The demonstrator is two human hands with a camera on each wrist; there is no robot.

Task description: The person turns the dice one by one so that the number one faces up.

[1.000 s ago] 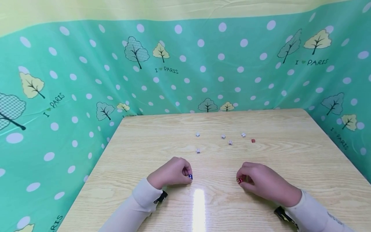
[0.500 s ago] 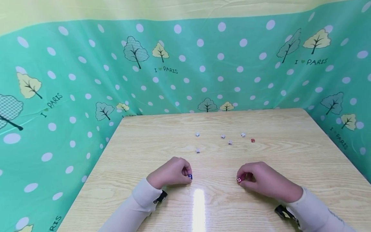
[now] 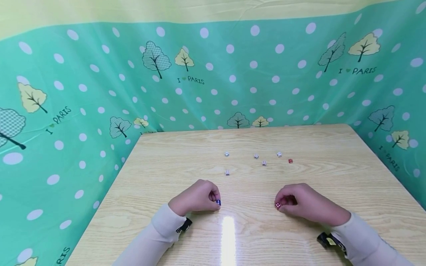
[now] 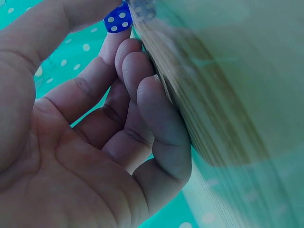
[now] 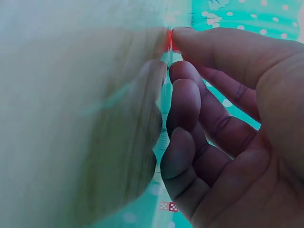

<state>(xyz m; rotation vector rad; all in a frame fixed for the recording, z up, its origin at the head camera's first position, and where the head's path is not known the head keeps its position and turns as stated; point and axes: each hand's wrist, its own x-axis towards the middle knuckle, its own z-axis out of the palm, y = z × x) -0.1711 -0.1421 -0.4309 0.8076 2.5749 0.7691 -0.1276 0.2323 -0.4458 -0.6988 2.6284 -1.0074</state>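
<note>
My left hand [image 3: 198, 197] pinches a blue die [image 3: 218, 202] with white pips between thumb and index finger, low at the tabletop. In the left wrist view the blue die [image 4: 118, 20] shows four pips on one face, and the other fingers curl beside the table surface. Across from it, my right hand [image 3: 304, 203] pinches a red die [image 3: 277, 206] with white pips. Only a sliver of that red die [image 5: 176, 43] shows past the thumb in the right wrist view.
Several white dice lie farther back, among them a front one [image 3: 227, 173] and a right one [image 3: 279, 154]. A second red die [image 3: 290, 161] lies right of them. Patterned green cloth [image 3: 199, 74] surrounds the wooden table [image 3: 166, 155] at the back and sides.
My right hand, with the red die, shifts slightly left, then back to the right and a little away from me; the die turns in its fingers. My left hand keeps its place.
</note>
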